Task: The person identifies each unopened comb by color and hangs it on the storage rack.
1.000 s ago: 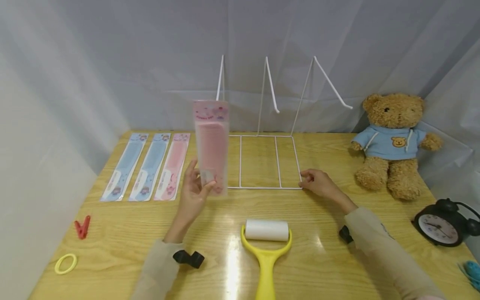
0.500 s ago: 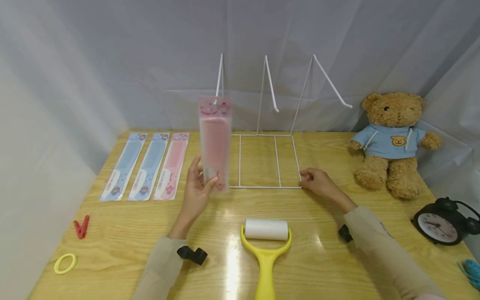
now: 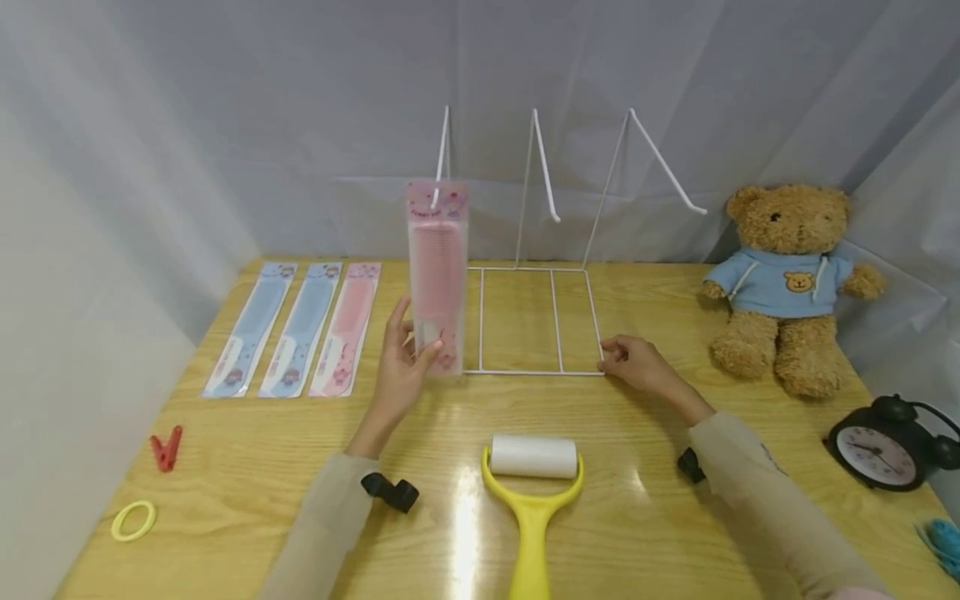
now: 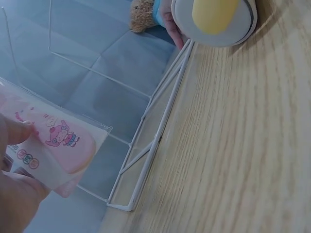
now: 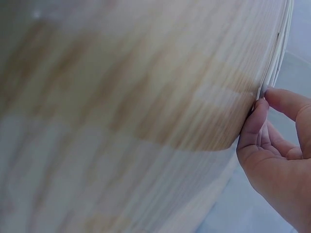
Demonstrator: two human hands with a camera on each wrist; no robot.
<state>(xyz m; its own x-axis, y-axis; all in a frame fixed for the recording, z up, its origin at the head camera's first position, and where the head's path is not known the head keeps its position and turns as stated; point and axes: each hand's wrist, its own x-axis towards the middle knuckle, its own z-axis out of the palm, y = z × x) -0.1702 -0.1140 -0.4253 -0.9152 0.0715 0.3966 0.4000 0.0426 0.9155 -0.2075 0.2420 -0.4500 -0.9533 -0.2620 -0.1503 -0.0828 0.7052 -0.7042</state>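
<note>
My left hand (image 3: pixel 399 367) pinches the lower end of a pink comb in a clear package (image 3: pixel 437 275), held upright before the left prong of a white wire display rack (image 3: pixel 534 373). That prong's bent tip (image 3: pixel 435 200) shows in front of the package's printed header. In the left wrist view, thumb and fingers grip the comb package (image 4: pixel 73 141) near its cartoon figure, beside the rack base (image 4: pixel 146 165). My right hand (image 3: pixel 637 365) pinches the front right corner of the rack base; in the right wrist view, thumb and forefinger of this hand (image 5: pixel 279 160) meet at the wire.
Two blue packaged combs (image 3: pixel 251 329) and a pink one (image 3: pixel 345 329) lie at left. A yellow-handled lint roller (image 3: pixel 533 475) lies in front. A red clip (image 3: pixel 167 450), yellow ring (image 3: pixel 133 521), teddy bear (image 3: pixel 787 283) and black alarm clock (image 3: pixel 877 446) stand or lie around.
My left hand has moved the pink comb package right and slightly up, so the left prong's tip now overlaps its header. My right hand stays at the rack corner.
</note>
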